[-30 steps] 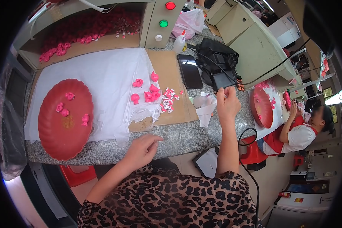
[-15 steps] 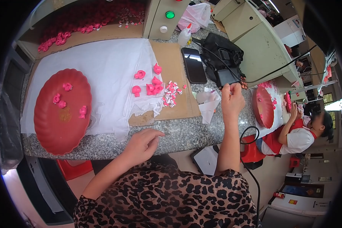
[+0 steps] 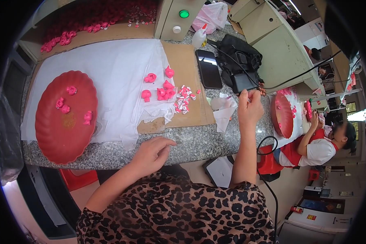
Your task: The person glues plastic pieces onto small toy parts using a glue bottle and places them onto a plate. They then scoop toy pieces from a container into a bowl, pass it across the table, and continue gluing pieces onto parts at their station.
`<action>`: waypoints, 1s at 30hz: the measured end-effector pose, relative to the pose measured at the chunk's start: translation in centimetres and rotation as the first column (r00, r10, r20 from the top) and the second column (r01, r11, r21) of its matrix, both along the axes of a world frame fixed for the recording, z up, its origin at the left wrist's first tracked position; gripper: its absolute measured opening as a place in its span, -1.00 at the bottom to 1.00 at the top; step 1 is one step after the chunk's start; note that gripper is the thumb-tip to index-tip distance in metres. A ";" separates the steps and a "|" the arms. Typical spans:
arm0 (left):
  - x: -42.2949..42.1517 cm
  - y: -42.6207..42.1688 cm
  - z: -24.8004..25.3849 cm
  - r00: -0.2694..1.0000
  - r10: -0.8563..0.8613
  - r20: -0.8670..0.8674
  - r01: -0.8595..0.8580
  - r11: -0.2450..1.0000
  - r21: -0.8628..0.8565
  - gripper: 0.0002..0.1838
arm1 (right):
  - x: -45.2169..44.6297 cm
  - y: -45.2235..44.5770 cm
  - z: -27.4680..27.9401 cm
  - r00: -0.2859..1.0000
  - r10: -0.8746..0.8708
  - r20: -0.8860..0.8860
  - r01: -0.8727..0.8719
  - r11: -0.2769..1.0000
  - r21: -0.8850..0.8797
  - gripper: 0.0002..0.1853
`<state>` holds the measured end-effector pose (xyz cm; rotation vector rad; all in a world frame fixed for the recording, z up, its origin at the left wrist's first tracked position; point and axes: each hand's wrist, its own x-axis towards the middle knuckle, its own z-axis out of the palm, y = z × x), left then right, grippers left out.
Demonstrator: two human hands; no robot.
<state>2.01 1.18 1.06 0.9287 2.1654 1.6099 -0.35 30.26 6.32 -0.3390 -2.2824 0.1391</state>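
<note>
My left hand [image 3: 153, 153] rests at the counter's front edge, fingers loosely apart, with nothing in it. My right hand [image 3: 250, 106] is raised near a black device [image 3: 245, 82], its fingers curled together; whatever they may hold is too small to make out. Left of my hands, a red scalloped tray [image 3: 67, 138] holds several pink figures. More pink figures [image 3: 165, 93] sit on the white cloth [image 3: 114, 85], beside a pile of small pink-and-white pieces [image 3: 184, 99]. A crumpled tissue [image 3: 225, 114] with a small bottle lies left of my right hand.
A black phone [image 3: 209, 70], a glue bottle [image 3: 199, 36] and a black bag [image 3: 240, 53] lie toward the back. A shelf box [image 3: 178, 20] stands behind the cloth. Cables run at the right. Another person [image 3: 313, 144] sits at the far right beside a second red tray [image 3: 283, 116].
The view has shifted, so the counter and tray appear higher in the picture. My hands keep nearly the same poses, the right one still by the black device.
</note>
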 end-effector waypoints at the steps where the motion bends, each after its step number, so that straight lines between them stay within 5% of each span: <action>1: 0.0 0.1 0.1 1.000 0.003 0.028 -0.003 1.000 -0.012 -0.83 | 0.0 -0.1 0.1 1.000 -0.013 0.005 0.013 0.999 -0.048 -0.73; 5: -0.9 2.7 2.3 0.999 0.027 0.039 -0.027 1.000 -0.005 -0.81 | 0.2 0.0 0.1 0.999 -0.030 0.013 0.032 0.980 -0.198 -0.64; 7: -2.5 5.5 3.2 0.988 0.104 -0.115 -0.096 0.992 0.078 -0.74 | 0.3 0.0 0.1 1.000 -0.018 -0.001 0.017 0.969 -0.246 -0.63; 10: -5.3 10.6 2.8 0.938 0.156 -0.309 -0.164 0.986 0.000 -0.58 | 0.3 0.3 -0.1 0.999 0.027 -0.041 -0.039 0.938 -0.343 -0.60; 12: -6.3 12.8 3.6 0.909 0.127 -0.398 -0.239 0.939 -0.247 -0.41 | 0.8 1.0 0.2 0.996 0.051 -0.073 -0.076 0.915 -0.397 -0.58; 13: -6.5 13.5 3.6 0.906 0.121 -0.405 -0.236 0.940 -0.247 -0.41 | 1.5 1.6 0.9 0.971 0.197 -0.136 -0.228 0.588 -0.776 -0.56; 14: -6.8 14.1 3.3 0.911 0.106 -0.399 -0.230 0.933 -0.278 -0.40 | 2.3 2.4 1.7 0.920 0.292 -0.263 -0.302 0.099 -0.948 -0.54; 15: -7.1 14.7 3.1 0.916 0.091 -0.390 -0.224 0.924 -0.310 -0.39 | 3.3 3.5 2.3 0.658 0.434 -0.615 -0.403 -0.488 -0.774 -0.54; 16: -7.4 15.0 2.9 0.915 0.086 -0.394 -0.222 0.923 -0.314 -0.39 | 2.6 4.3 0.8 0.658 0.428 -0.620 -0.407 -0.491 -0.770 -0.54; 17: -7.5 15.2 2.6 0.920 0.066 -0.387 -0.201 0.926 -0.319 -0.43 | 1.5 5.2 -2.1 0.830 0.526 -0.185 -0.398 0.326 -0.857 -0.56; 18: -7.3 15.4 2.3 0.922 0.037 -0.384 -0.172 0.930 -0.325 -0.48 | 1.2 5.4 -3.8 0.956 0.230 0.180 -0.158 0.925 -0.346 -0.59; 19: -7.2 15.6 2.1 0.917 0.023 -0.397 -0.166 0.930 -0.328 -0.48 | 3.0 3.4 -2.8 0.927 -0.246 0.282 0.194 0.961 0.199 -0.54; 20: -7.4 16.0 2.0 0.911 0.020 -0.411 -0.164 0.934 -0.319 -0.52 | 3.0 3.3 -0.6 0.935 -0.239 0.261 0.188 0.960 0.205 -0.54; 21: -7.3 16.1 1.7 0.912 0.026 -0.408 -0.168 0.934 -0.316 -0.56 | 3.1 3.2 1.3 0.998 -0.042 0.041 0.055 0.903 -0.425 -0.52; 22: -6.7 16.0 1.4 0.920 0.020 -0.391 -0.162 0.929 -0.333 -0.56 | 4.5 2.8 2.4 0.974 -0.026 -0.224 -0.186 0.472 -0.862 -0.49; 24: -7.0 16.4 1.7 0.920 0.052 -0.389 -0.187 0.929 -0.318 -0.57 | 7.2 3.1 4.8 0.658 0.390 -0.644 -0.557 -0.324 -0.765 -0.52; 25: -6.9 16.3 1.7 0.917 0.041 -0.397 -0.181 0.929 -0.323 -0.57 | 7.0 3.1 3.9 0.656 0.379 -0.653 -0.566 -0.324 -0.758 -0.52; 26: -6.8 16.1 1.6 0.919 0.044 -0.391 -0.163 0.947 -0.278 -0.57 | 6.3 3.2 2.1 0.832 0.416 -0.367 -0.501 0.279 -0.820 -0.51; 27: -6.5 15.9 1.6 0.923 0.048 -0.383 -0.144 0.963 -0.229 -0.58 | 5.5 3.1 0.3 0.964 0.250 -0.094 -0.259 0.782 -0.568 -0.50; 28: -5.9 15.4 1.8 0.920 0.037 -0.390 -0.135 0.964 -0.228 -0.58 | 5.1 2.6 -0.4 0.997 -0.062 0.056 0.067 0.993 -0.094 -0.48; 30: -4.2 14.3 2.6 0.876 0.040 -0.480 -0.067 0.997 -0.039 -0.59 | 6.9 1.5 0.4 1.000 -0.021 0.002 0.021 0.982 -0.190 -0.42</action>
